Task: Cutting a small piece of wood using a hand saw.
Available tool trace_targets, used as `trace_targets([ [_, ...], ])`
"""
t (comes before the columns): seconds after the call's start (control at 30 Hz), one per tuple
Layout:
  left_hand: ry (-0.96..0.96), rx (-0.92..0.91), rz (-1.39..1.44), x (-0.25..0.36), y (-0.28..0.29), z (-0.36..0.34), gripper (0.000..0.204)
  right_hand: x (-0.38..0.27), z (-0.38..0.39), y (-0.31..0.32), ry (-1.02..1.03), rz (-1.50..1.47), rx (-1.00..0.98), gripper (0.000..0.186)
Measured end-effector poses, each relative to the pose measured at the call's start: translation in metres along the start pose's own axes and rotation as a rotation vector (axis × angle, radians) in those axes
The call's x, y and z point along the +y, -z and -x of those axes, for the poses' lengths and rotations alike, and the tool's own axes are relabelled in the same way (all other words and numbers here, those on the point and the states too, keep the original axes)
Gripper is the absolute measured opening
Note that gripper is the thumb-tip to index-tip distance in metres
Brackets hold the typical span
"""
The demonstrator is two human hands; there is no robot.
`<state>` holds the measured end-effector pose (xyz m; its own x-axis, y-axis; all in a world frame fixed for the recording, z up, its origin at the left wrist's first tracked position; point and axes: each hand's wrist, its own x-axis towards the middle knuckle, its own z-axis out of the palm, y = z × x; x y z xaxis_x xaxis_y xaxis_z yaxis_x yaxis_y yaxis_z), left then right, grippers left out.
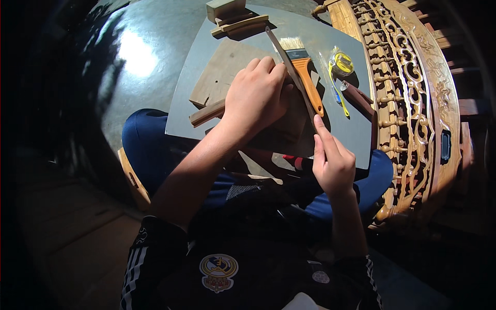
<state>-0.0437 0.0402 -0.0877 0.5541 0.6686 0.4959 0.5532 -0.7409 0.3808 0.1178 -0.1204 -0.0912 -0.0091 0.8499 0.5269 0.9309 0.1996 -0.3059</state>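
My right hand (333,163) is closed on the lower end of a long, narrow, dark flat tool (302,85) that slants up and away across the grey board (188,82). My left hand (256,95) is curled against the tool's left side; what its fingers hold is hidden. Beneath that hand lie a light wooden panel (214,75) and a short wooden strip (204,114). A wide brush (307,77) with an orange handle rests just right of the tool, and a yellow tape measure (342,63) sits farther right.
Wood blocks (227,13) stand at the board's far edge, and a dark reddish wooden piece (356,98) lies at its right. Carved, turned wooden furniture (423,134) fills the right side. My blue-clad knees (142,144) flank the board, above a shiny floor (113,88).
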Motion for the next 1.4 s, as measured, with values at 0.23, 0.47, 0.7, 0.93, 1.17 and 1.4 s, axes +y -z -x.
trace_targets([
  [0.23,0.007,0.059,-0.021,-0.003,-0.003,-0.002,0.022,-0.003,0.042,0.026,-0.053,-0.061,0.019,0.053],
  [0.47,0.031,0.029,0.003,-0.003,0.004,0.002,0.022,-0.008,0.017,0.015,-0.071,-0.020,-0.063,0.060],
  [0.7,0.049,0.033,-0.028,0.006,-0.001,-0.002,0.024,0.007,0.005,-0.003,-0.024,-0.018,-0.021,0.065],
  [0.93,0.035,0.050,-0.009,-0.001,0.005,-0.004,0.022,-0.006,0.004,-0.008,-0.072,-0.059,0.016,0.058],
  [1.17,0.032,0.060,0.027,-0.002,0.000,0.001,0.020,0.000,-0.014,-0.016,-0.012,-0.012,-0.003,0.059],
  [1.4,0.066,0.046,-0.014,0.001,0.004,0.000,0.021,-0.010,0.030,0.024,-0.002,0.088,-0.074,0.052],
])
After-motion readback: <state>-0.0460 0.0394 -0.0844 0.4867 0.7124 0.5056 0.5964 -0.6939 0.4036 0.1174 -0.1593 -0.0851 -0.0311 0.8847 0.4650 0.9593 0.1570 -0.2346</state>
